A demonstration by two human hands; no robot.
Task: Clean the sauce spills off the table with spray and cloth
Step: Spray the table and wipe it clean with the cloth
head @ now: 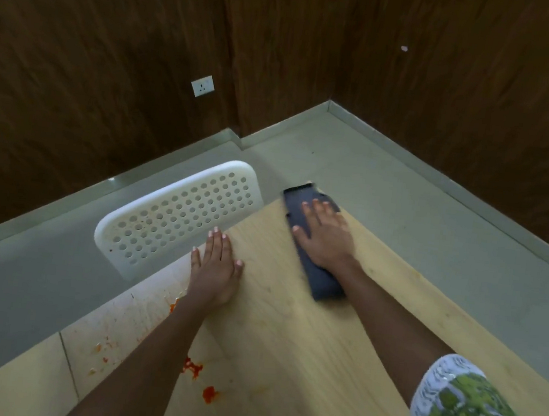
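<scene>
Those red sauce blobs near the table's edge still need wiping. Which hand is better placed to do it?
The right hand: it already presses flat on the dark cloth. The left hand lies nearer the sauce spills but rests bare on the table.

Right hand (pixel 326 237) presses a dark cloth (pixel 310 242) on the table (pixel 284 346); left hand (pixel 215 266) lies flat.

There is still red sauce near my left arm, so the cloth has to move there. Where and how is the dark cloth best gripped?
Probably by its near end: the dark cloth lies flat as a long folded strip, with the right hand pressing flat on its far half. Come from above and pinch the near edge, which lies closest to the sauce spills.
</scene>
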